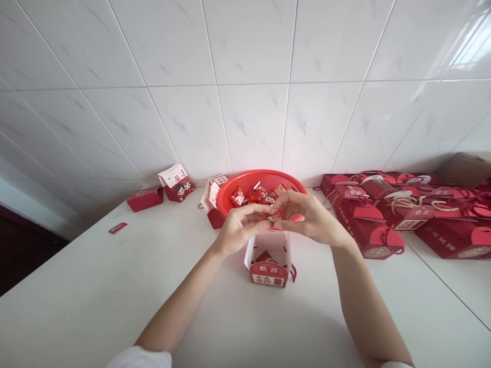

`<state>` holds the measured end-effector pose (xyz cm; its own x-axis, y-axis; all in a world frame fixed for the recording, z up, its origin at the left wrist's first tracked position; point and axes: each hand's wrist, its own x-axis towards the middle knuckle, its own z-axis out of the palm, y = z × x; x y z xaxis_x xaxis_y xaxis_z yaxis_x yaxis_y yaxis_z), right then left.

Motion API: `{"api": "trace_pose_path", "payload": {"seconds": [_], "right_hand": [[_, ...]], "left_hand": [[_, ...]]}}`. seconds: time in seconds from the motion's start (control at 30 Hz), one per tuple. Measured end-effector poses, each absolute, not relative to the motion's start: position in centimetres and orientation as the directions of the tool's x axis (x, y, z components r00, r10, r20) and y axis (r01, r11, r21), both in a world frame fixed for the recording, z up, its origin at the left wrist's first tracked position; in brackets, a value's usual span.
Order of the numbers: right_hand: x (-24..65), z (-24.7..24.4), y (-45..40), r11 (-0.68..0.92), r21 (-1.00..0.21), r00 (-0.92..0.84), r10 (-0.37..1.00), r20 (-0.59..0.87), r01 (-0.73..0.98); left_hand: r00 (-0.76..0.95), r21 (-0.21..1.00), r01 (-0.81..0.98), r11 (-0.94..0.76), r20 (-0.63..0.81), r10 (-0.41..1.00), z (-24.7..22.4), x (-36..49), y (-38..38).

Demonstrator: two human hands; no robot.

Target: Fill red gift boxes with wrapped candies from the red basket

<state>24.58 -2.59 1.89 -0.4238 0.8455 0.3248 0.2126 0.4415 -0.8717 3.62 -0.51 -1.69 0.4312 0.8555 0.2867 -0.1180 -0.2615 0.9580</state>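
A small red wrapped candy (274,217) is pinched between the fingertips of my left hand (241,227) and my right hand (310,220). Both hands hover over the front rim of a red plastic basket (261,175), which holds several wrapped candies (254,196). Just below my hands stands a red and white gift box (268,276) with its top open. Inside it lies a red packet (266,257).
Many red gift boxes (364,225) crowd the right side, near a brown cardboard box (468,168). More boxes (179,184) stand back left, and a small red strip (117,228) lies on the white table (95,286). A tiled wall rises behind.
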Motion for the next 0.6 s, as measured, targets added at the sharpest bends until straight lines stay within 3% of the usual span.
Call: {"api": "trace_pose_path", "payload": {"seconds": [0.37, 0.6], "right_hand": [[25.7, 2.2, -2.7, 0.422, -0.897, -0.590, 0.760, 0.273, 0.130], [25.9, 1.9, -2.3, 0.511, -0.780, -0.633, 0.748, 0.197, 0.361]], "left_hand": [[0.535, 0.943, -0.034, -0.331, 0.297, 0.791, -1.6, 3.0, -0.5], [0.511, 0.794, 0.306, -0.526, 0.328, 0.794, -1.0, 1.1, 0.8]]}}
